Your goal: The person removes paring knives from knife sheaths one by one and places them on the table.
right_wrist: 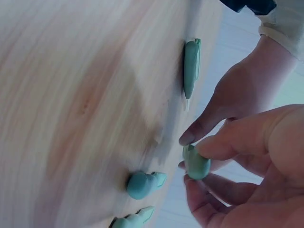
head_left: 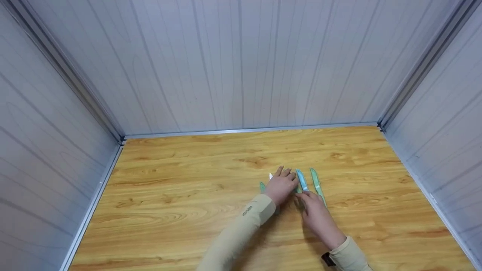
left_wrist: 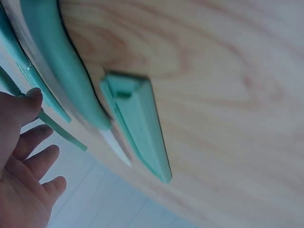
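Note:
My right hand (head_left: 314, 210) grips the rounded green handle of a paring knife (right_wrist: 197, 164) between thumb and fingers. Across from it, my left hand (head_left: 281, 188) pinches the slim green sheath (left_wrist: 64, 130) at the other end of that knife, its other fingers spread. Left of the hands, an uncovered knife with a green handle (left_wrist: 66, 66) and white blade (left_wrist: 115, 146) lies beside a loose green sheath (left_wrist: 137, 128). In the head view, my left hand and sleeve partly cover these two.
Right of the hands lie a blue sheathed knife (head_left: 301, 178) and a green sheathed knife (head_left: 315, 178), roughly side by side. They rest on a wood-grain tabletop (head_left: 180, 180). Pale panel walls (head_left: 241, 67) rise at the back and both sides.

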Available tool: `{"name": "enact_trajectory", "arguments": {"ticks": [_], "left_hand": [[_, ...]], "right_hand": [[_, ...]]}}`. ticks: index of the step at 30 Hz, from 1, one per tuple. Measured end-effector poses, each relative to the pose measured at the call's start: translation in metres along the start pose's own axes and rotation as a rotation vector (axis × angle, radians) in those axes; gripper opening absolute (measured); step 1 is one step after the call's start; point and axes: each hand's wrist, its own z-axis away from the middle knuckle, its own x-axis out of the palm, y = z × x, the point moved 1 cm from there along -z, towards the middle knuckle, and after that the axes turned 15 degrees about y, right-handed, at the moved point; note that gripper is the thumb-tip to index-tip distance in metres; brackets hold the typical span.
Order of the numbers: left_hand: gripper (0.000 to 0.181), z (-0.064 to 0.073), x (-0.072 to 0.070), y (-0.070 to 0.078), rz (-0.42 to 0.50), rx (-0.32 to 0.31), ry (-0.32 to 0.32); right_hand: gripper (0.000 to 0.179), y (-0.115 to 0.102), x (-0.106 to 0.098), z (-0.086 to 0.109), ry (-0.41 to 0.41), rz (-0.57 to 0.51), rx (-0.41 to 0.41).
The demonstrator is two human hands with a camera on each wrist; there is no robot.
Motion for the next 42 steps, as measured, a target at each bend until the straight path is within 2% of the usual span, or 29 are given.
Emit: {"name": "enact_trajectory", "arguments": {"ticks": [5,12,16,22,27,32,40,42], "left_hand": [[0.036,0.003,-0.004,-0.002,-0.027,0.024,0.029],[0.028,0.012,-0.013,-0.004,-0.086,0.058,0.1],[0.027,0.017,-0.019,-0.005,-0.08,0.05,0.12],[0.027,0.028,-0.027,-0.008,-0.044,0.033,0.11],[0.025,0.039,-0.033,-0.011,-0.039,0.032,0.151],[0.027,0.05,-0.038,-0.015,-0.052,0.039,0.195],[0.039,0.065,-0.044,-0.016,-0.062,0.064,0.263],[0.038,0.069,-0.045,-0.016,-0.058,0.059,0.281]], "right_hand": [[0.048,0.001,-0.004,0.002,-0.001,-0.013,-0.005],[0.049,-0.003,-0.01,0.004,0.029,-0.027,-0.06],[0.047,-0.005,-0.013,0.004,0.03,-0.034,-0.07],[0.046,-0.01,-0.017,0.006,-0.006,-0.05,-0.086],[0.05,-0.016,-0.021,0.007,-0.039,-0.056,-0.114],[0.058,-0.02,-0.024,0.008,-0.043,-0.067,-0.161],[0.062,-0.021,-0.026,0.01,-0.011,-0.106,-0.273],[0.062,-0.02,-0.027,0.011,-0.009,-0.113,-0.297]]}}
